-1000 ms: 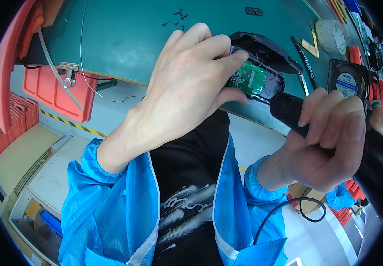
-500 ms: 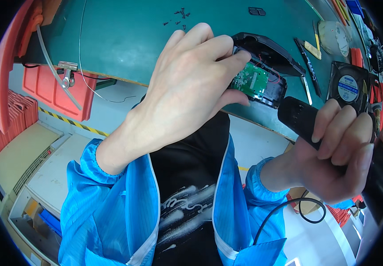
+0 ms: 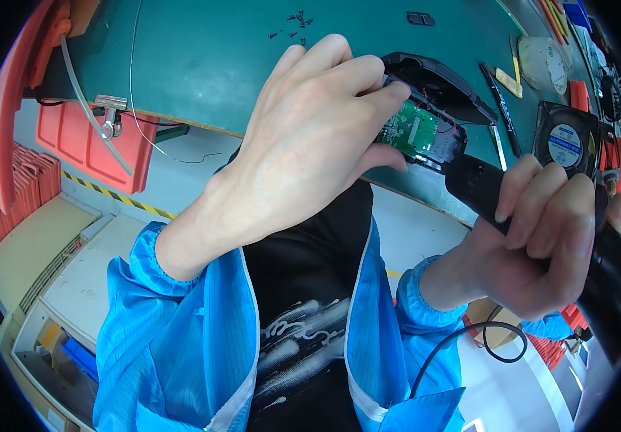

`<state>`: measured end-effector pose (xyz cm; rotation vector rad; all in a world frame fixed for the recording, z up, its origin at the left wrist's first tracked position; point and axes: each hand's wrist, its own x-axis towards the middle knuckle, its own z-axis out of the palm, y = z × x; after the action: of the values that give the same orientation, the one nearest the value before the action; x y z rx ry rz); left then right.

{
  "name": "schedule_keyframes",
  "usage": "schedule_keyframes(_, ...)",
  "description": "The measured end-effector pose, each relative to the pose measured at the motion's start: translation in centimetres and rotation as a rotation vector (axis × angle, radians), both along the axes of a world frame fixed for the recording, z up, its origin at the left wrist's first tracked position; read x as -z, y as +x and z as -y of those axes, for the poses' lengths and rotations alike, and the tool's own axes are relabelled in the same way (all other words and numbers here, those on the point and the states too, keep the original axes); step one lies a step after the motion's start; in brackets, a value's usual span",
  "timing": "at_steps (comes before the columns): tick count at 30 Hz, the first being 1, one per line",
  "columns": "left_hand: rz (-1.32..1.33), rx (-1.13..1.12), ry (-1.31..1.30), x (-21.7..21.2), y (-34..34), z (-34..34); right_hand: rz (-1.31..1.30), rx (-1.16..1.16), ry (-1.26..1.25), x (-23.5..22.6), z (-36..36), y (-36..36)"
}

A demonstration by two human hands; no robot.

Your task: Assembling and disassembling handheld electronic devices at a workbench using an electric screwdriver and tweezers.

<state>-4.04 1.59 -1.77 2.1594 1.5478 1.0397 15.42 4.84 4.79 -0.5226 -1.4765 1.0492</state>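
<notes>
My left hand (image 3: 310, 122) reaches over the bench edge and grips the left end of an opened black plastic housing (image 3: 454, 149). Inside lies a green circuit board (image 3: 417, 129). The other housing half (image 3: 443, 83) leans open behind it, joined by thin red wires. My right hand (image 3: 541, 230) is wrapped round a thick black hand-held tool (image 3: 477, 189) with a blunt rounded end. That end is close to the housing's near right corner; whether they touch I cannot tell. The tool's rear part runs off toward the right rim.
Several small dark screws (image 3: 300, 19) lie on the green bench mat (image 3: 202, 57). A small black plastic piece (image 3: 420, 19) is at the back. To the right are a black marker pen (image 3: 499, 101), a tape roll (image 3: 542, 65) and a square fan (image 3: 564, 140). A metal clamp (image 3: 110, 115) grips the bench's left edge.
The black tool in my right hand has shifted slightly left, closer to the housing. My left hand and the housing have barely moved.
</notes>
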Motion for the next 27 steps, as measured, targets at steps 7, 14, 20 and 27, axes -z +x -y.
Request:
schedule_keyframes(7, -0.006, 0.000, 0.016, 0.0, 0.1, 0.1, 0.045, 0.072, 0.057, 0.1, 0.2, -0.6)
schedule_keyframes(14, 0.009, -0.014, 0.039, 0.0, 0.1, 0.3, 0.029, 0.124, 0.054, -0.6, 0.7, -1.0)
schedule_keyframes(20, 0.189, 0.043, 0.125, -1.2, 0.1, 0.7, -0.143, -0.006, -0.028, -2.3, 0.5, 1.6)
schedule_keyframes(27, 0.142, 0.020, 0.216, -0.7, -0.2, 0.4, -0.095, -0.164, 0.101, -4.7, -3.3, 4.3)
